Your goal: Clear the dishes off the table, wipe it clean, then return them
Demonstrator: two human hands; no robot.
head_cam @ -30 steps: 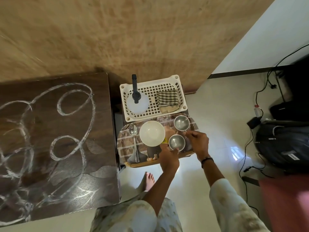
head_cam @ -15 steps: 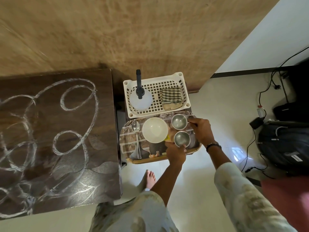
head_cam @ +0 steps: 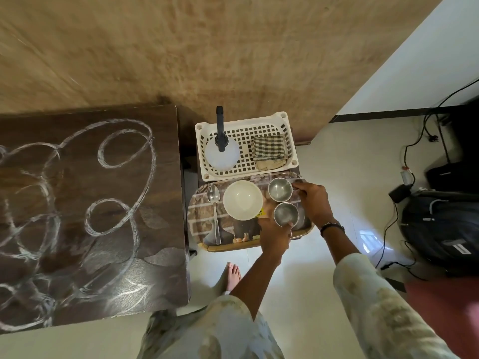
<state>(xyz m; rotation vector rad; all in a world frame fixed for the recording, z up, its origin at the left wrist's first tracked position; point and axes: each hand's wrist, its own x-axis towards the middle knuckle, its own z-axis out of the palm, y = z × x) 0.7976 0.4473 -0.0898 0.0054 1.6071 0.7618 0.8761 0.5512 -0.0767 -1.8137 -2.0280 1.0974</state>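
left hand [head_cam: 275, 235] | fingers pinched (arm extended) | right hand [head_cam: 313, 203] | fingers curled

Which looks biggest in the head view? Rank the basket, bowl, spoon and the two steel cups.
1. Basket
2. Bowl
3. Spoon, long but thin
4. Two steel cups, which look alike, so they tie.

Your left hand [head_cam: 275, 237] gripped the near steel cup [head_cam: 286, 214]; your right hand [head_cam: 314, 203] pinched the far steel cup [head_cam: 280, 189], both upright and empty. Left of them sat the cream bowl [head_cam: 242, 200], then the spoon [head_cam: 215, 213], bowl-end away.
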